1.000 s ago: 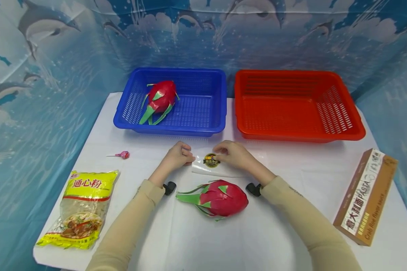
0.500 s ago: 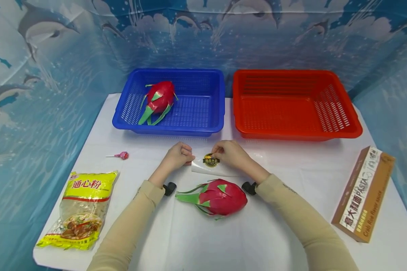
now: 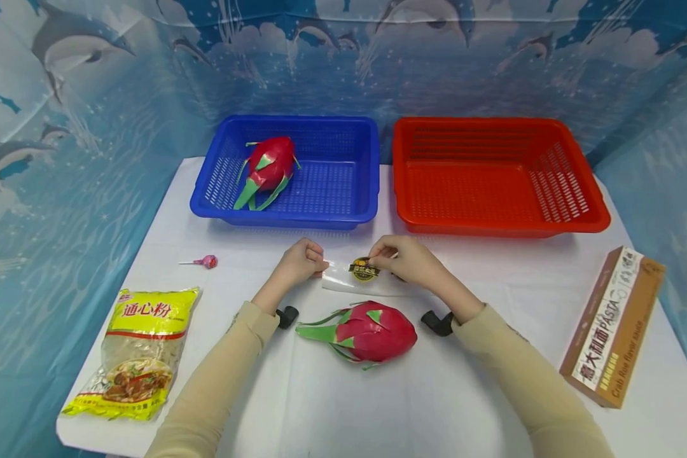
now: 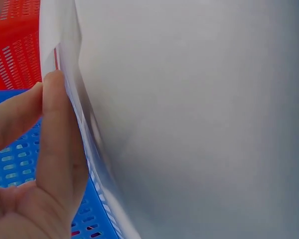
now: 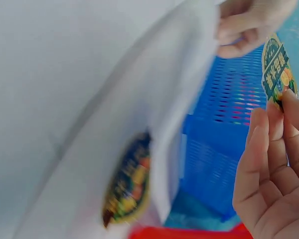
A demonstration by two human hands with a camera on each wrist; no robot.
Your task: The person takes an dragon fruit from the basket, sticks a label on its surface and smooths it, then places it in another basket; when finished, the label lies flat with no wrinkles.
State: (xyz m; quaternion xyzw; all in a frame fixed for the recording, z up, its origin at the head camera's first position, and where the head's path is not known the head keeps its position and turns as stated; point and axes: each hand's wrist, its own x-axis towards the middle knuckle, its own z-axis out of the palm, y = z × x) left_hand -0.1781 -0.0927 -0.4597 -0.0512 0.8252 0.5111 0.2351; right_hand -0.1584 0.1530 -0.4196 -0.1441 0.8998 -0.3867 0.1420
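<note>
My left hand (image 3: pixel 305 261) pinches the left end of a glossy white strip of stickers (image 3: pixel 338 281). In the left wrist view its thumb and fingers meet at the strip's edge. Between my right hand's (image 3: pixel 403 259) thumb and fingers is a dark fruit-label sticker (image 5: pixel 275 69) with gold lettering, standing clear of the strip in the right wrist view. A second, blurred label (image 5: pixel 129 181) is on the strip below. Just in front of the hands lies a red dragon fruit (image 3: pixel 378 334) on the table, its green stem pointing left.
Behind the hands stand a blue basket (image 3: pixel 286 222) holding another dragon fruit (image 3: pixel 275 162) and a red basket (image 3: pixel 504 228). To the left are a lollipop (image 3: pixel 208 261) and a bag of pasta (image 3: pixel 140 353); at right lies a pasta box (image 3: pixel 612 327).
My right hand has shifted slightly right with the sticker, which has come away from its place near the strip's left end. My left hand has stayed almost still.
</note>
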